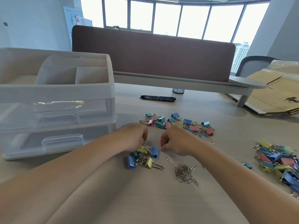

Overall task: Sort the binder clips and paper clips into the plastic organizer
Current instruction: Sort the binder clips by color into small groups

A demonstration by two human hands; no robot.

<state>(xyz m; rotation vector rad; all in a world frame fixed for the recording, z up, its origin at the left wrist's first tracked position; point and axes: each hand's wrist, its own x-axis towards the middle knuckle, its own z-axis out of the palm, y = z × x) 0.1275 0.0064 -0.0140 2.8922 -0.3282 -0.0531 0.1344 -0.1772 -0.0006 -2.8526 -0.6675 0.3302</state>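
- Sorting looks barely begun: the organizer (56, 94) at the desk's left edge shows nothing in its top compartments. Its two drawers are closed and look empty.
- All the clips in view lie on the desk (145, 199), so all the moving is left.
- Binder clips lie in three groups: a far pile (178, 124) mid-desk and a bigger pile (275, 159) at the right edge, both too tangled to count. About five more lie at the hands.
- Paper clips: one silver heap (186, 172) toward the near edge, uncountable, and a single paper clip (170, 160) just beside it.
- The left hand (134, 138) curls its fingers down on a yellow binder clip (142, 149), gripping it as far as shows.
- The right hand (174, 141) pinches the wire handle of a blue binder clip (155, 152).
- The step in hand is probably pulling tangled clips apart.
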